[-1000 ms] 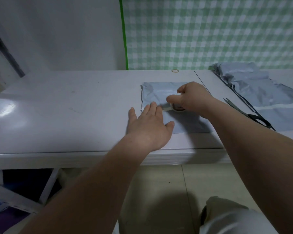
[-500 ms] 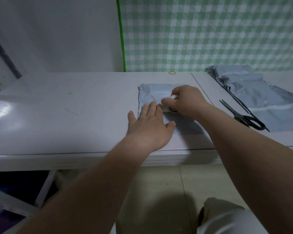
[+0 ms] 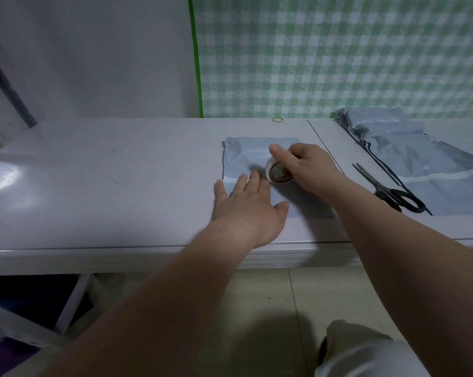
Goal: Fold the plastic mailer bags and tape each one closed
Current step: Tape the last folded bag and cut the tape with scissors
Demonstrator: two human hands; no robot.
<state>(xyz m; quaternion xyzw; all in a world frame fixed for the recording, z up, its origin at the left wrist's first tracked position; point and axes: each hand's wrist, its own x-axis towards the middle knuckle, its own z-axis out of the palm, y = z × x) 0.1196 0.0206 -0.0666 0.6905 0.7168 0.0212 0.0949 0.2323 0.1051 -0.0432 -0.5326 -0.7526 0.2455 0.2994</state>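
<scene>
A folded grey mailer bag (image 3: 243,153) lies flat on the white table (image 3: 107,172). My left hand (image 3: 247,208) presses flat on the bag's near left part, fingers straight, over a strip of tape along the left edge. My right hand (image 3: 304,170) grips a roll of clear tape (image 3: 277,174) standing on edge on the bag, just right of my left fingertips, with the index finger stretched over the roll.
Black scissors (image 3: 393,193) lie to the right of the bag. A pile of loose grey mailer bags (image 3: 420,159) covers the far right of the table. A rubber band (image 3: 277,120) lies by the checked curtain. The table's front edge is close below my left wrist.
My right hand has tipped the tape roll up so its open core faces me, and its index finger has stretched out. My left hand stays pressed on the bag.
</scene>
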